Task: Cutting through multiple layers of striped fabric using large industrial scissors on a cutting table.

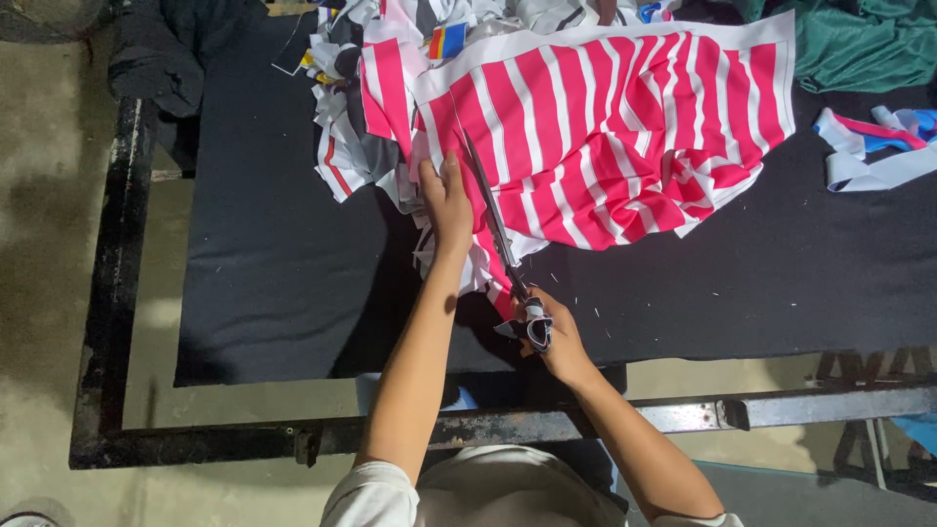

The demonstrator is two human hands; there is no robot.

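Observation:
A red and white striped cloth lies spread on a black table. My left hand presses flat on the cloth's left edge, fingers apart. My right hand grips the handles of long scissors, whose blades run up and left along the cloth, right beside my left hand. The blade tips reach into the striped fabric near its upper left part.
A heap of cut fabric scraps lies left of the cloth. Green cloth sits at the top right, with blue, white and pink strips at the right edge. A metal frame surrounds the table above a concrete floor.

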